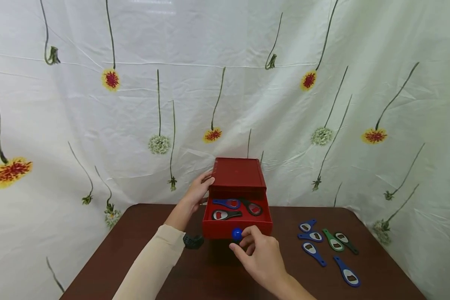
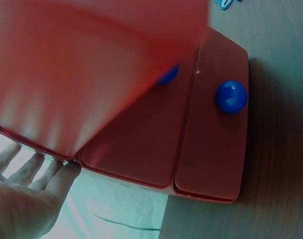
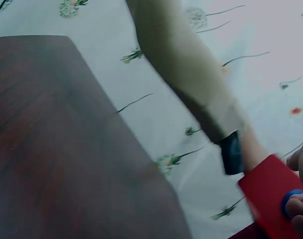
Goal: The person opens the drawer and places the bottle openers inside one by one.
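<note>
A red drawer box (image 1: pixel 238 173) stands on the table, its top drawer (image 1: pixel 237 230) pulled out. Inside the drawer lie a blue bottle opener (image 1: pixel 226 203) and two dark ones, a black bottle opener (image 1: pixel 226 215) in front and another dark bottle opener (image 1: pixel 252 207) at the right. My left hand (image 1: pixel 198 191) rests against the box's left side, with fairly straight fingers touching its edge in the left wrist view. At the drawer front, my right hand (image 1: pixel 260 254) has curled fingers at the blue knob (image 1: pixel 236 234), which they partly cover in the right wrist view.
Several loose bottle openers lie right of the box, among them a green bottle opener (image 1: pixel 333 240) and a blue bottle opener (image 1: pixel 347 271). Lower drawers with blue knobs (image 2: pixel 231 97) are closed. Behind the brown table (image 1: pixel 135 254) hangs a white flowered cloth (image 1: pixel 195 104).
</note>
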Motion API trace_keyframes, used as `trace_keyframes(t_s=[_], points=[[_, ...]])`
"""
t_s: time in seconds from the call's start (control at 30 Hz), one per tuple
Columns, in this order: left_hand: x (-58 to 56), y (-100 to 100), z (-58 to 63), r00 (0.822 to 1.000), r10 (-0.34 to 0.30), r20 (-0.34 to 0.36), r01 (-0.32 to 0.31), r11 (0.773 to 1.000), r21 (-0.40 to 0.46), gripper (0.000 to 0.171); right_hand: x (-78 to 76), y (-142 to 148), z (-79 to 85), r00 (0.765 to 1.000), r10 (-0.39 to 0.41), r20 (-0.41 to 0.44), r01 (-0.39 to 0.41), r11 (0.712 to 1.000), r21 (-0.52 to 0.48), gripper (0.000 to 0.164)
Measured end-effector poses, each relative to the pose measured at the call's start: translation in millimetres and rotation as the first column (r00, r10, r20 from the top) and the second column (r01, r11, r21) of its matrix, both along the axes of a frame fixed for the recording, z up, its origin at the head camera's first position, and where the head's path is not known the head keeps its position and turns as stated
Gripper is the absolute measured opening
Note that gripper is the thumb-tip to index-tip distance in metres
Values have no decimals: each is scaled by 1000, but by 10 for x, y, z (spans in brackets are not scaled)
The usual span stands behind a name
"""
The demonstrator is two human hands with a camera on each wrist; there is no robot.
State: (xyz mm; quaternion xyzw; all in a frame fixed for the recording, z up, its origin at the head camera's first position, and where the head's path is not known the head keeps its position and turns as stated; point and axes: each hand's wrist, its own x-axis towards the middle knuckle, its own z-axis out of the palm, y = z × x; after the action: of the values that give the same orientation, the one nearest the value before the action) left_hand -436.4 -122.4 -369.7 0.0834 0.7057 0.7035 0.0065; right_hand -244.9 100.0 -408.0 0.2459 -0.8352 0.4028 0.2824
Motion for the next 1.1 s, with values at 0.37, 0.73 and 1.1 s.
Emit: trace_keyframes(t_s=[0.37,0.73,1.1], points=[[12,-7,34,1000,-5,1,5,1000,4,52,-235,-104,-372,971,-156,-180,147,987,-66,43],[-4,-30,6,1000,-4,-1,4,1000,1,53,-377,-241,-414,881,-285,-378,273,958,-87,39],[-1,-13,-26,1000,8,13,-8,1000,-12,52,-500,-211,-382,871,-294,-394,284,955,-84,36]])
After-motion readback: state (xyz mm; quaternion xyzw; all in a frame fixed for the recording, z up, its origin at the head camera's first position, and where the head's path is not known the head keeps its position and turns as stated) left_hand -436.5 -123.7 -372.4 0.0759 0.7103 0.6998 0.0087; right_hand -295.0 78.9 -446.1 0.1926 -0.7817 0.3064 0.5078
